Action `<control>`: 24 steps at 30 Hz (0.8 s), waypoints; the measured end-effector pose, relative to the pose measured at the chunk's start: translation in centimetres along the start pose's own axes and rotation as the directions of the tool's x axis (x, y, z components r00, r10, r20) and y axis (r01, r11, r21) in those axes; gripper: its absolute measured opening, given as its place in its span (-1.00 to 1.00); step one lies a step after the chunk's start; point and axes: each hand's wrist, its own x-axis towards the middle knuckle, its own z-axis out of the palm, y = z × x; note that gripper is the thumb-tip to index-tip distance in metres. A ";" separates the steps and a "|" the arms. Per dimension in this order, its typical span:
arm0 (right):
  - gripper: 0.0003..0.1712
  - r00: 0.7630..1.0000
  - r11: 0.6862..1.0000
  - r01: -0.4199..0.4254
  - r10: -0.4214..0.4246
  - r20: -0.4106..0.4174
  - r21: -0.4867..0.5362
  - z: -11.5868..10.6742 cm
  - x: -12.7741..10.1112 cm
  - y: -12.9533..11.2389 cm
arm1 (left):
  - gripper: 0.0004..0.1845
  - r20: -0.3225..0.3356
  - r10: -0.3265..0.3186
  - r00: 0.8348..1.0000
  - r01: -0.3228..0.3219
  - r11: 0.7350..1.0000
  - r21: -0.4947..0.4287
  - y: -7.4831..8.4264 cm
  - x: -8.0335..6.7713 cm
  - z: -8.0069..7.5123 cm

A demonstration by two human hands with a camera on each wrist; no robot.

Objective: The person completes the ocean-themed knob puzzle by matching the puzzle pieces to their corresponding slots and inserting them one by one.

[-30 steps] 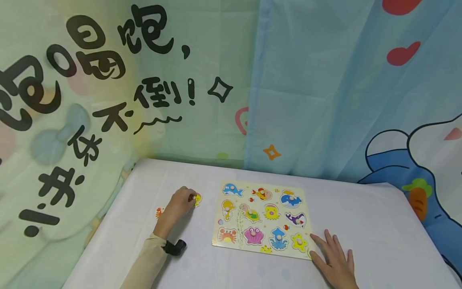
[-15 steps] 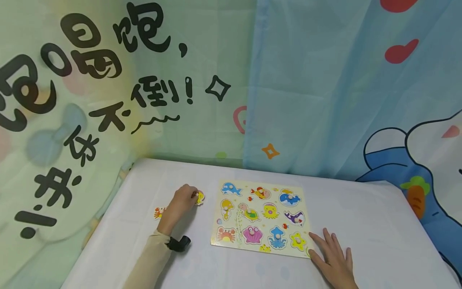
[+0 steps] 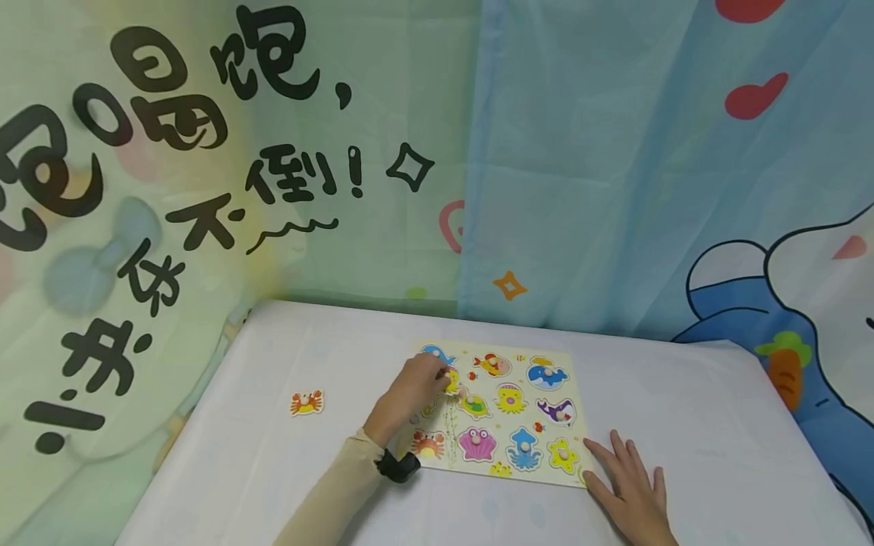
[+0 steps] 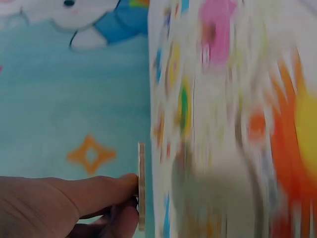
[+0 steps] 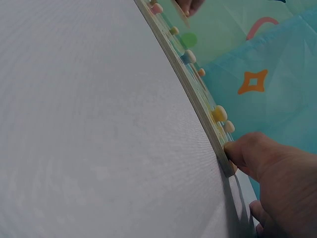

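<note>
Seahorse piece (image 3: 451, 379), yellow and thin, is pinched at its peg in the left hand's (image 3: 414, 390) curled fingers (image 3: 437, 371), over the left column of the puzzle board (image 3: 576, 364). In the left wrist view the piece (image 4: 141, 193) shows edge-on at the fingertips (image 4: 126, 184), just beside the blurred board face (image 4: 223, 124); whether it touches the board cannot be told.

Just beyond the left fingers lies the blue whale piece (image 3: 432, 352), and just past them toward the right hand sit the turtle piece (image 3: 476, 404) and the red fish piece (image 3: 496, 365). Nearer the wrist, the board's crab picture (image 3: 429, 444) shows beside the dark wrist strap (image 3: 398, 465).

Well apart from those fingers, out on the bare side of the white bench (image 3: 273, 470), lies a loose crab piece (image 3: 306, 402).

The right hand (image 3: 631, 493) lies flat on the bench with its fingers (image 3: 608, 459) straight and spread, grasping nothing. Its fingertips touch the board's near right corner; the right wrist view shows a fingertip (image 5: 242, 148) pressed against the board's edge (image 5: 198, 99). Just beyond those fingertips sits the yellow starfish piece (image 3: 564, 456), with the blue squid piece (image 3: 524, 448) beside it.

Printed curtains (image 3: 580, 167) hang behind the bench.
</note>
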 end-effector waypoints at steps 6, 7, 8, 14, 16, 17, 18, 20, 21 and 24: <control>-0.24 1.000 1.000 0.001 -0.001 -0.002 0.004 0.0 -0.1 0.1 | -0.82 0.073 0.043 0.996 -0.044 0.999 0.014 4.1 1.4 3.1; -0.24 1.000 1.000 0.003 -0.003 -0.004 0.004 0.0 -0.1 0.1 | -0.80 0.081 0.043 0.996 -0.045 0.999 0.018 4.6 1.6 3.7; -0.24 1.000 1.000 0.007 -0.007 -0.008 0.003 0.0 -0.1 0.2 | -0.81 0.086 0.044 0.995 -0.046 0.999 0.023 5.0 1.8 4.2; -0.23 1.000 1.000 0.016 -0.016 -0.012 0.002 0.2 -0.2 0.2 | -0.88 0.107 0.029 0.994 -0.037 0.997 0.069 6.5 2.9 7.0; -0.23 1.000 1.000 0.014 -0.014 -0.010 -0.001 0.2 -0.2 0.2 | -0.87 0.115 0.022 0.993 -0.033 0.995 0.096 6.6 3.1 7.5; -0.23 1.000 1.000 0.015 -0.015 -0.010 -0.002 0.1 -0.2 0.2 | -0.87 0.120 0.017 0.993 -0.029 0.994 0.103 6.7 3.2 7.7; -0.23 1.000 1.000 0.017 -0.017 -0.011 -0.003 0.1 -0.2 0.2 | -0.86 0.127 0.007 0.992 -0.020 0.994 0.106 6.8 3.3 7.9; -0.24 1.000 1.000 0.022 -0.022 -0.016 -0.003 0.0 -0.3 0.1 | -0.86 0.139 -0.016 0.990 0.000 0.994 0.112 6.9 3.4 8.0; -0.24 1.000 1.000 0.025 -0.025 -0.018 -0.005 -0.1 -0.3 0.0 | -0.86 0.148 -0.029 0.989 0.014 0.995 0.104 6.9 3.5 8.0; -0.26 0.999 0.999 0.033 -0.034 -0.028 -0.006 -0.1 -0.3 -0.1 | -0.86 0.161 -0.056 0.985 0.042 0.996 0.084 6.9 3.6 8.1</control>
